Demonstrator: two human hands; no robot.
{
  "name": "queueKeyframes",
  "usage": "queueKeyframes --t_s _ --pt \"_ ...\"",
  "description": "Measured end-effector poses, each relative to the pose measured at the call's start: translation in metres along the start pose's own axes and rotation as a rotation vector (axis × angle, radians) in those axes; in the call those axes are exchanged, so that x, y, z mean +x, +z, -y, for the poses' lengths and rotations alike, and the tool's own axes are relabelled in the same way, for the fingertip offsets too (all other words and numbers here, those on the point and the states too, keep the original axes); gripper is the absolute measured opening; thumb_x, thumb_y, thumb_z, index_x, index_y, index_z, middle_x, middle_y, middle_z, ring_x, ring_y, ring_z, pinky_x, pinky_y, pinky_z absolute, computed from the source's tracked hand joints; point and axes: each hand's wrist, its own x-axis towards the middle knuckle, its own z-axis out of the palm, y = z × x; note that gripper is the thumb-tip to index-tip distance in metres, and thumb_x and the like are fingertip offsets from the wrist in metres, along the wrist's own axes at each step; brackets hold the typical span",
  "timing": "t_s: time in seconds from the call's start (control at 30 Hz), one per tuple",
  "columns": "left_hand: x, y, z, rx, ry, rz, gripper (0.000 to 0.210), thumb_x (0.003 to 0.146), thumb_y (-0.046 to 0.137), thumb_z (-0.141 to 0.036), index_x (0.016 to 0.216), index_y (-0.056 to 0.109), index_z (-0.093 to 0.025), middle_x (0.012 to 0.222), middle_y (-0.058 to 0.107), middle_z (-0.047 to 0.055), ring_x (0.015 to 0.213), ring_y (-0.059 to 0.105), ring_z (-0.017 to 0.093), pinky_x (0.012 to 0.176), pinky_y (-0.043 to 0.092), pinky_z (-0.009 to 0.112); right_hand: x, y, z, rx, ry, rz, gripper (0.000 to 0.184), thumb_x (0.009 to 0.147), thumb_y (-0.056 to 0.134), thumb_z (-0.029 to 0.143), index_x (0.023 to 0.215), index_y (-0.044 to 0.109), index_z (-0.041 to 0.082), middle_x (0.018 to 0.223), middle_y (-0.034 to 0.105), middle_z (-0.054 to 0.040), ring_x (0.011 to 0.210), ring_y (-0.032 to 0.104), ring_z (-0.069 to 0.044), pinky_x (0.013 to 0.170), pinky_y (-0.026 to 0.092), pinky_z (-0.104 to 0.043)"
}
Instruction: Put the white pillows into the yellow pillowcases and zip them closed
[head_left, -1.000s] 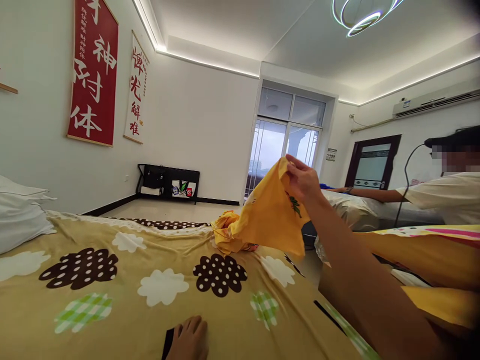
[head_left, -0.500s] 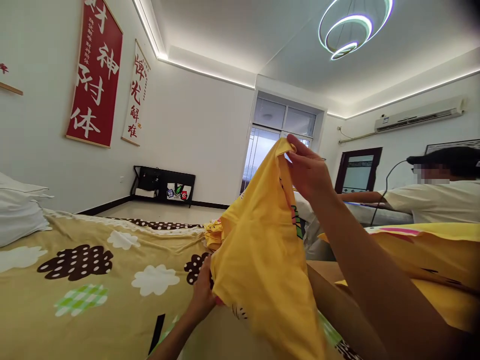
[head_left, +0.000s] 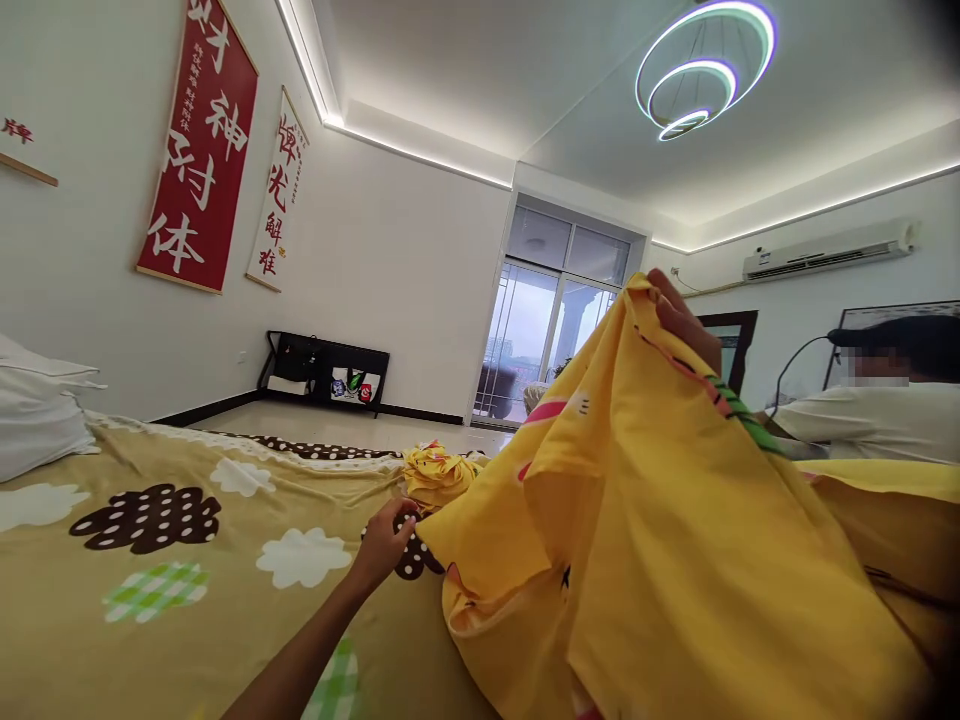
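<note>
A large yellow printed cloth (head_left: 675, 520), with pink, green and black markings, hangs in folds in front of me. My right hand (head_left: 684, 318) is raised and pinches its top edge; part of the hand is behind the fabric. Low on the left, my left hand (head_left: 384, 545) has its fingers closed at the cloth's pointed corner. Whether the piece is a sheet or a cover cannot be made out. Just beyond the left hand lies a crumpled yellow bundle (head_left: 436, 474) on the bedspread (head_left: 247, 640), which is tan with cloud shapes.
White folded bedding (head_left: 37, 420) is piled at the left edge. More yellow fabric (head_left: 892, 500) spreads on the right. Behind it, a person in a cap and pale shirt (head_left: 885, 415) is nearby. A low black rack (head_left: 326, 370) stands by the far wall.
My right hand has moved right, spreading the yellow cloth wider and showing more of its print. My left hand has shifted slightly left and up. The yellow bundle is more exposed.
</note>
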Motion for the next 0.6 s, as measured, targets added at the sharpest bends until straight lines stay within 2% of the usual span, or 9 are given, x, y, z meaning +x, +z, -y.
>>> queueKeyframes --t_s 0.1,0.2,0.27,0.33,0.4,0.47,0.5,0.57,0.6 --pt "0.001 0.004 0.0 0.014 -0.011 0.068 0.045 0.072 0.049 -0.021 0.117 0.057 -0.02 0.116 0.066 0.008 0.108 0.06 0.021 0.094 0.043 0.026 -0.009 0.014 0.007 0.047 0.07 0.018 0.043 0.085 0.06 0.037 0.126 0.058 0.026 0.114 0.067 -0.0009 0.096 0.065 -0.014 0.084 0.052 -0.029" --pt "0.009 0.026 0.0 0.044 -0.064 0.112 0.07 0.063 0.056 -0.018 0.132 0.045 -0.018 0.128 0.06 0.01 0.119 0.053 0.024 0.101 0.037 0.035 -0.005 0.018 0.032 -0.086 -0.012 -0.063 0.035 0.08 0.064 0.029 0.114 0.067 0.025 0.105 0.07 -0.0015 0.089 0.065 -0.015 0.08 0.054 -0.033" --pt "0.015 0.043 0.003 0.063 -0.115 0.105 0.08 0.058 0.061 -0.018 0.136 0.041 -0.017 0.136 0.053 0.014 0.129 0.043 0.028 0.103 0.033 0.039 0.001 0.011 0.053 -0.192 -0.069 -0.124 0.031 0.078 0.065 0.024 0.107 0.071 0.027 0.101 0.07 -0.0017 0.085 0.065 -0.014 0.078 0.053 -0.035" --pt "0.02 0.057 0.01 0.067 -0.184 0.081 0.07 0.06 0.061 -0.019 0.129 0.049 -0.016 0.132 0.056 0.014 0.128 0.044 0.029 0.098 0.035 0.038 0.005 -0.003 0.072 -0.286 -0.11 -0.162 0.029 0.077 0.067 0.026 0.105 0.072 0.032 0.1 0.071 -0.0018 0.082 0.065 -0.015 0.075 0.052 -0.039" --pt "0.021 0.063 0.02 0.053 -0.264 0.065 0.044 0.066 0.057 -0.022 0.109 0.062 -0.015 0.108 0.068 0.011 0.111 0.058 0.028 0.086 0.041 0.033 0.006 -0.021 0.086 -0.37 -0.116 -0.176 0.029 0.073 0.071 0.031 0.101 0.073 0.034 0.099 0.07 -0.0041 0.081 0.065 -0.019 0.07 0.05 -0.043" --pt "0.022 0.058 0.032 0.029 -0.327 0.051 0.022 0.071 0.053 -0.025 0.084 0.067 -0.014 0.081 0.07 0.007 0.088 0.065 0.025 0.071 0.043 0.028 0.005 -0.039 0.09 -0.448 -0.087 -0.198 0.03 0.064 0.077 0.03 0.094 0.075 0.031 0.097 0.07 -0.0072 0.078 0.063 -0.02 0.063 0.048 -0.044" --pt "0.023 0.049 0.038 0.016 -0.345 0.038 0.019 0.073 0.052 -0.026 0.077 0.066 -0.014 0.074 0.068 0.006 0.081 0.065 0.023 0.066 0.042 0.026 0.005 -0.047 0.089 -0.479 -0.065 -0.215 0.029 0.06 0.078 0.027 0.089 0.076 0.029 0.095 0.07 -0.0083 0.075 0.062 -0.02 0.06 0.047 -0.042" --pt "0.027 0.019 0.05 -0.001 -0.367 -0.003 0.021 0.075 0.049 -0.025 0.076 0.066 -0.013 0.071 0.067 0.004 0.075 0.063 0.02 0.059 0.04 0.022 0.004 -0.059 0.079 -0.536 -0.022 -0.293 0.022 0.058 0.075 0.022 0.08 0.076 0.025 0.085 0.069 -0.0086 0.065 0.058 -0.016 0.055 0.044 -0.039" --pt "0.03 -0.004 0.055 -0.002 -0.376 -0.024 0.023 0.075 0.047 -0.024 0.078 0.066 -0.012 0.07 0.067 0.002 0.073 0.061 0.018 0.057 0.039 0.021 0.003 -0.063 0.07 -0.608 -0.012 -0.342 0.019 0.06 0.072 0.021 0.079 0.076 0.024 0.078 0.067 -0.0078 0.059 0.054 -0.014 0.054 0.042 -0.037"
